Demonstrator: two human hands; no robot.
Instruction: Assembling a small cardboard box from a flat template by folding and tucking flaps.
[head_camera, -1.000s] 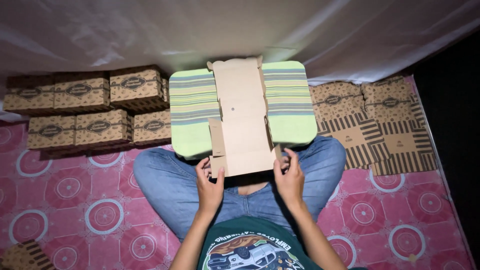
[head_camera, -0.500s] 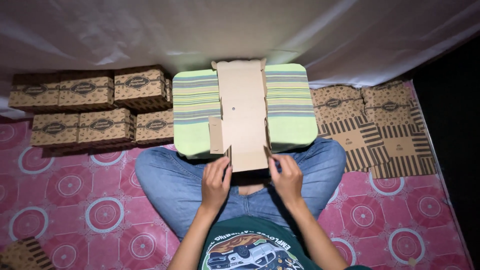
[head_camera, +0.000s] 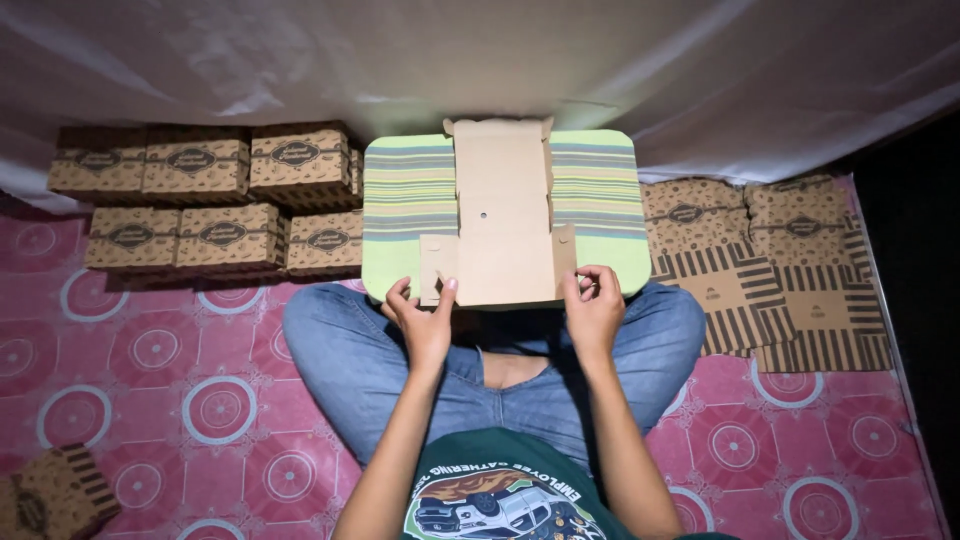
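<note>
Left hand (head_camera: 425, 318) pinches the flat carton's (head_camera: 503, 215) near left flap; right hand (head_camera: 594, 310), fingers curled, grips its right corner; board (head_camera: 405, 200) edges lie bare either side.

Flat carton (head_camera: 502, 215) lies on lap board (head_camera: 405, 200); folded boxes (head_camera: 205, 195) left, flat blanks (head_camera: 770, 260) right.

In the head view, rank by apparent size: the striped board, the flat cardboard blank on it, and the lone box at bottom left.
1. Striped board, widest.
2. Flat cardboard blank, narrower, about as deep as the board.
3. Lone box, smallest, though the frame edge cuts it off, so its full size is unsure.
</note>
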